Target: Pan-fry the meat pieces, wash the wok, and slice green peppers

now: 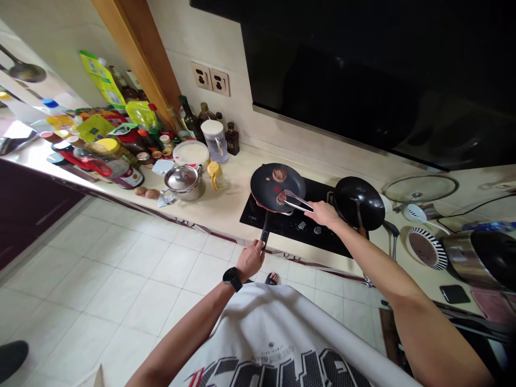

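Note:
A black frying pan point(266, 185) sits on the black hob point(298, 223) with two brownish pieces of food in it, one at the far side point(279, 174) and one near the front point(281, 196). My left hand point(250, 259), with a dark watch on the wrist, is closed round the pan's handle point(264, 235). My right hand point(323, 213) grips metal tongs point(296, 201), and their tips are at the front piece of food.
A black wok point(358, 202) stands on the hob's right burner. To the left are a lidded steel pot point(183, 181), a white container point(191, 152), a clear jug point(214, 140) and several sauce bottles and packets. A glass lid point(419, 188), a striped plate point(427, 248), a rice cooker point(479, 258) and a phone point(454, 293) lie to the right.

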`<state>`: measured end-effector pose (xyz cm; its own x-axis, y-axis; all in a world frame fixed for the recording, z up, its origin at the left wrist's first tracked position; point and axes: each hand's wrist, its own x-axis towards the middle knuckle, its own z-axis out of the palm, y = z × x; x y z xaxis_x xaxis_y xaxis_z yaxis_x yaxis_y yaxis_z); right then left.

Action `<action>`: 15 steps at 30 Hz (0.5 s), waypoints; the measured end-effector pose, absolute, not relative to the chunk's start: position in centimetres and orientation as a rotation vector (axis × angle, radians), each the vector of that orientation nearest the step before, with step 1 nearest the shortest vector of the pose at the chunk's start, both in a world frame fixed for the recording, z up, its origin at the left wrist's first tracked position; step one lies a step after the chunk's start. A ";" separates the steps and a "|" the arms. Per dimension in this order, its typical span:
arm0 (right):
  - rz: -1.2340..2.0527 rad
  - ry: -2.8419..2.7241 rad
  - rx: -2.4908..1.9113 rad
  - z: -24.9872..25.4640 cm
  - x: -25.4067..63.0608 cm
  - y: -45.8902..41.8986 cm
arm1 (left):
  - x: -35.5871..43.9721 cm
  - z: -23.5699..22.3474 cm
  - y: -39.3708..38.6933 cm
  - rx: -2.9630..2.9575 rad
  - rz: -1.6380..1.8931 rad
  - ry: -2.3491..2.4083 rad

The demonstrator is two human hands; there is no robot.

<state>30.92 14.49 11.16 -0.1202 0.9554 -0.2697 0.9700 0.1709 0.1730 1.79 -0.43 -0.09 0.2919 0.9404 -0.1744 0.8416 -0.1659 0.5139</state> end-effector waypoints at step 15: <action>-0.674 1.982 2.068 10.9 30.1 14.6 | 1.7 -0.3 -0.5 2.066 0.264 1.575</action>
